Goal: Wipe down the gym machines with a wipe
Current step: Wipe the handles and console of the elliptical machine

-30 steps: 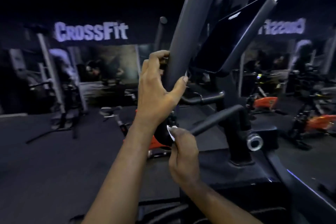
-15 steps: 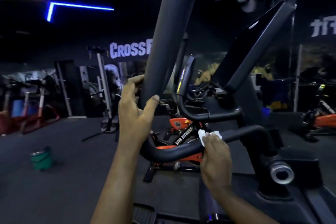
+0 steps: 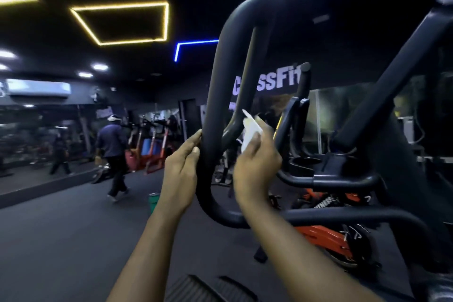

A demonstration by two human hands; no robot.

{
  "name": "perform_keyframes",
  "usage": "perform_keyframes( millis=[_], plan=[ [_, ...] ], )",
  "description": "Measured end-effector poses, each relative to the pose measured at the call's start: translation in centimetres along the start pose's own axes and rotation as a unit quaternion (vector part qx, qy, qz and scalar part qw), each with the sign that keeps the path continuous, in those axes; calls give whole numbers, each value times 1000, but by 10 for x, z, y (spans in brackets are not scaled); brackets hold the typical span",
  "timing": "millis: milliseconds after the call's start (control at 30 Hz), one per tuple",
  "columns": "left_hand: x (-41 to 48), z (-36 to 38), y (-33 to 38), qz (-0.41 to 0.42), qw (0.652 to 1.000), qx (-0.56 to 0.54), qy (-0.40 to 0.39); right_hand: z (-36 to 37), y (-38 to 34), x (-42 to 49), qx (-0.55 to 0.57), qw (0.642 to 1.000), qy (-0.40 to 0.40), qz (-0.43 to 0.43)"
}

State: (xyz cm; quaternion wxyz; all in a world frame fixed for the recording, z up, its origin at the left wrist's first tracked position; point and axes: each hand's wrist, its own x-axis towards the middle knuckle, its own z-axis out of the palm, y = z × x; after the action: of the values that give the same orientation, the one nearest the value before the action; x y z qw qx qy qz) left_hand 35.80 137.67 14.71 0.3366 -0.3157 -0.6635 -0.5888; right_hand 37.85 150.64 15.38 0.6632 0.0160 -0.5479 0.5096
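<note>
Head: 2 hands (image 3: 181, 174) (image 3: 257, 169), 1 wipe (image 3: 250, 133), 1 handlebar (image 3: 215, 105)

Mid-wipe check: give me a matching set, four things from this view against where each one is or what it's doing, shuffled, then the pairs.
Things:
1. left hand
2. right hand
3. green bucket
4. orange bike

Places or states:
A. stands on the floor
B. holds the white wipe
C. sits behind the lower bar
D. grips the left upright of the handlebar loop

Pairs: 1-D, 2-B, 3-A, 4-C
</note>
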Motion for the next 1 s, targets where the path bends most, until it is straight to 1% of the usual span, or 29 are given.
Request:
perform_keyframes(
  millis=[33,100,133,200,333,400,467,567,667,767,833,867,933,967,1000],
  plan=[
    [-3,-4,5,0,1000,4,-2,7,-9,-7,32,998,-45,-37],
    [-3,-8,12,0,1000,6,-1,18,-8,-31,53,984,-144,-89],
    [-3,-10,15,-2,1000,9,3,20,-3,-44,53,979,-172,-99],
    [2,-14,19,0,1000,6,2,23,6,-60,53,974,-194,-106],
    [13,-19,20,20,1000,11,11,41,-4,-27,31,978,-156,-136],
    [22,-18,24,39,999,7,5,51,-9,-7,17,976,-133,-171],
    [30,-15,29,46,999,6,-2,52,-6,-1,10,971,-133,-199],
    [41,-10,35,56,998,15,1,42,4,-4,-7,971,-114,-212],
    [51,-8,41,71,997,27,-1,42,-15,25,26,976,-67,-204],
    [63,-7,48,78,997,18,-6,55,-49,83,45,971,-37,-232],
    [71,-6,55,85,996,15,-8,62,-57,103,24,957,-80,-277],
    [74,-7,58,90,996,15,-7,63,-54,103,-1,943,-112,-313],
    [78,-6,63,100,995,12,-5,59,-41,98,-56,904,-154,-395],
    [79,-6,64,98,995,10,-4,55,-35,100,-70,891,-168,-416],
    [81,-4,65,98,995,8,-3,52,-33,109,-68,887,-178,-421]
  ],
)
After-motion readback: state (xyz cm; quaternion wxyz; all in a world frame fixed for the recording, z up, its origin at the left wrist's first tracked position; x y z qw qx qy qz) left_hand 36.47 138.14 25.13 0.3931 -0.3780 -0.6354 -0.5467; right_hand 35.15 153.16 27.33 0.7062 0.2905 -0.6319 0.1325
